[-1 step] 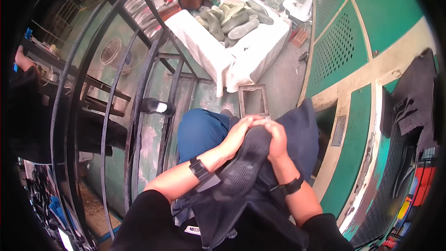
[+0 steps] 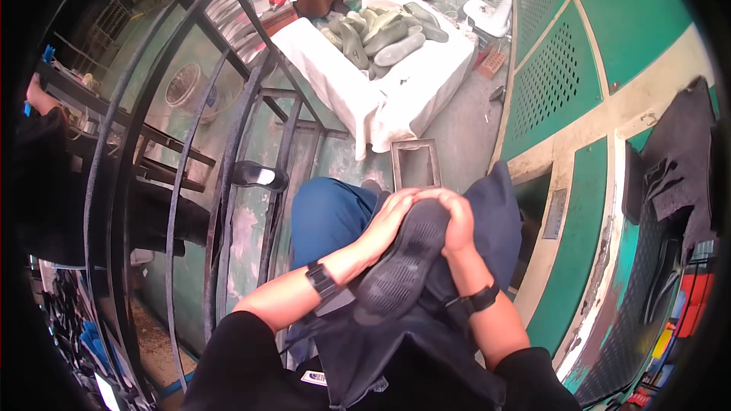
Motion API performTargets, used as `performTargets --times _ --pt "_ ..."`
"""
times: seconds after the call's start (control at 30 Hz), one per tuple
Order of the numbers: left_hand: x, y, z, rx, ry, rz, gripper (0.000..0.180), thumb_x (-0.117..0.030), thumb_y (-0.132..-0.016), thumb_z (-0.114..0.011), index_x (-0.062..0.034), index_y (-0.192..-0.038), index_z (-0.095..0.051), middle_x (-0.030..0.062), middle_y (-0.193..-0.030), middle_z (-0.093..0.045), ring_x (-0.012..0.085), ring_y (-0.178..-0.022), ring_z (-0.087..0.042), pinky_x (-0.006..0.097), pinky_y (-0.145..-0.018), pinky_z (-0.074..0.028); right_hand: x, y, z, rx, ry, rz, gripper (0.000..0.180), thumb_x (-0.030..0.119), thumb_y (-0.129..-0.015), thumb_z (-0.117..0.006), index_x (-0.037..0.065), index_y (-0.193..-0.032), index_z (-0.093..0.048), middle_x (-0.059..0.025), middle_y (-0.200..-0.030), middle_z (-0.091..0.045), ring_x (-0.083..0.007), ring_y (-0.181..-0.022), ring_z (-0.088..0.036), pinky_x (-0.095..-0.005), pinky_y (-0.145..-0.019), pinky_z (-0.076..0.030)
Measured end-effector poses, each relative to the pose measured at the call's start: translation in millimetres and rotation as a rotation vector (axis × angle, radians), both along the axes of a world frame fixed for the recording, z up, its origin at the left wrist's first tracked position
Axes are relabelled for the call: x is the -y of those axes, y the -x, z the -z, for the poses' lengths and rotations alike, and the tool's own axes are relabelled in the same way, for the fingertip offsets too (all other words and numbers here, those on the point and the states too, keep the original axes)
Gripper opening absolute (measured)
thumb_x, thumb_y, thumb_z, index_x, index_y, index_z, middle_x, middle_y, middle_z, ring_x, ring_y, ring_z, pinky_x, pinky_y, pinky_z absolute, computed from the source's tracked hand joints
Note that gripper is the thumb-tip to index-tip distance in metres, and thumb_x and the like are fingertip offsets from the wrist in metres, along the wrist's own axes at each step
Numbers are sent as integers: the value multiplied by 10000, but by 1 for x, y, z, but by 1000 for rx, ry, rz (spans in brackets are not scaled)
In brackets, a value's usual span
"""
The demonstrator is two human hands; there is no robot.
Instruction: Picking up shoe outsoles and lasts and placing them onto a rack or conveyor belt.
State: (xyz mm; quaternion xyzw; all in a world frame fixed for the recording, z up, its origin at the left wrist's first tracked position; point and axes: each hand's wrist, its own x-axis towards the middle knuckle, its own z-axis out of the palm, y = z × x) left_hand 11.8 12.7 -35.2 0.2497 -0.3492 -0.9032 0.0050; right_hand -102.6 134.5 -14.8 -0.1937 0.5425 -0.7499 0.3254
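A black shoe (image 2: 402,270) rests on my lap over the dark apron (image 2: 381,354), its ridged sole facing up and its far end pointing away from me. My left hand (image 2: 390,227) wraps the left side of that far end. Around the tip and right side curls my right hand (image 2: 458,222). The fingers of both hands meet at the tip, and the underside of the shoe is hidden.
At my left stands a black metal rack (image 2: 221,183) with another black shoe (image 2: 259,175) on it. Ahead, grey-green foot-shaped forms (image 2: 381,34) lie heaped on a white-covered table (image 2: 335,84). Before my knees is a square metal frame (image 2: 394,167); green cabinets (image 2: 560,84) line the right.
The right hand's fingers have bent further over the shoe's tip. The shoe and both wrists have shifted slightly.
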Motion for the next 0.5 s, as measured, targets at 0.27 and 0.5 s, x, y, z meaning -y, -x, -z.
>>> performTargets --times 0.27,0.5 --pt "-15 -83 -51 247 -580 98 461 -321 -998 -592 -42 -1365 -563 152 -1289 -668 286 -1140 -670 456 -1032 -521 7 18 17 402 292 91 437 275 -955 -448 -34 -1196 -642 -187 -1142 -703 -269 -987 -683 -377 -890 -553" --pt "-27 -89 -93 338 -498 32 501 -224 -968 -561 17 -1405 -512 206 -1335 -626 329 -1214 -627 465 -1110 -458 11 1 11 569 211 238 361 301 -965 -494 14 -1127 -640 -172 -1081 -703 -268 -952 -681 -388 -845 -571"
